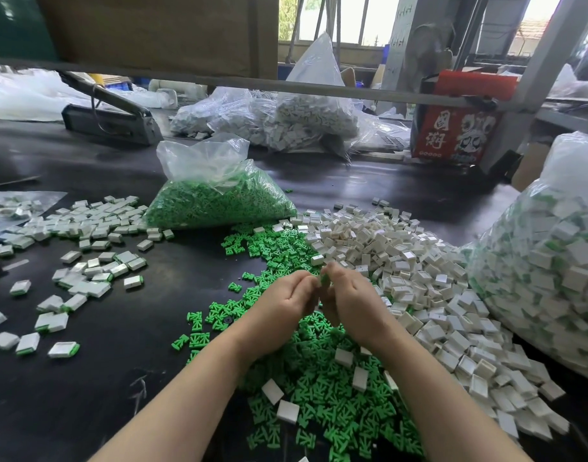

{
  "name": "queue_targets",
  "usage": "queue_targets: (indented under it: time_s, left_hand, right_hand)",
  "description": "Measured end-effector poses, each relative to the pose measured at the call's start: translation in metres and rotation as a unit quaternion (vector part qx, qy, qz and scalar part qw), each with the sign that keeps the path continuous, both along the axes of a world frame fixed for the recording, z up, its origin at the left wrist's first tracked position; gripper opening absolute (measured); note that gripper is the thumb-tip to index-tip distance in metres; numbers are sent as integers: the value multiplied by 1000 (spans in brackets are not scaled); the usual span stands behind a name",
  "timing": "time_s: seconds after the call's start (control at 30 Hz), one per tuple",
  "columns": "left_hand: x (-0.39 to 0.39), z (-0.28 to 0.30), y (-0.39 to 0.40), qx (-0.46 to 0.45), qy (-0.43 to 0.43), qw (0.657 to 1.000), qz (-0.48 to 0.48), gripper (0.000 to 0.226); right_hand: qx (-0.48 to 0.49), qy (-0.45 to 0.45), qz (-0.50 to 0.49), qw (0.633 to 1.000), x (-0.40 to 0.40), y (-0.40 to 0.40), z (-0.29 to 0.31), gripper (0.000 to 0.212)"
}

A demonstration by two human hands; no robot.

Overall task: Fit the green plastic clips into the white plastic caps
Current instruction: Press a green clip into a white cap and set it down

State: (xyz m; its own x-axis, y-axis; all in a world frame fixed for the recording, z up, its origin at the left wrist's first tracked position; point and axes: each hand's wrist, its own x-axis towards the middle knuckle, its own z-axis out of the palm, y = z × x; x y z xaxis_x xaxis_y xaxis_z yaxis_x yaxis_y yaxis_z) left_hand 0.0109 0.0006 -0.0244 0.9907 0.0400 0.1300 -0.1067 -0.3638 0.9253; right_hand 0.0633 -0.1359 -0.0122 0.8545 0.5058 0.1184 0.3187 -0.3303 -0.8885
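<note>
Green clip (324, 279) got pinched between both hands, right above the loose clip pile (319, 388).
Left hand (287, 303) and right hand (351, 295) both gripped it, fingers curled; white caps (419, 278) heaped just right.

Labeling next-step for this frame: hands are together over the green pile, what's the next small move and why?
Probably press the clip home into a cap. Both hands, left and right, meet with fingertips pinched around a bit of green; a cap there is likely but hidden by the fingers. Finished pieces lie to the left, so the drop would likely follow there.
</note>
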Motion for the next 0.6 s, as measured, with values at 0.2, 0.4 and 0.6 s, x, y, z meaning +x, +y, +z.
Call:
queue_targets:
  time_s: [0.2,0.4,0.6]
  left_hand:
    - [-1,2,2,-62,0,998,1,32]
    - [-3,5,-4,-91,4,996,-9,35]
    - [-7,10,-12,-109,-14,994,5,47]
  right_hand:
    - [85,75,13,994,1,0,4,47]
    - [-2,-87,-21,996,0,-1,4,42]
    - [-102,-200,-60,972,-7,2,3,38]
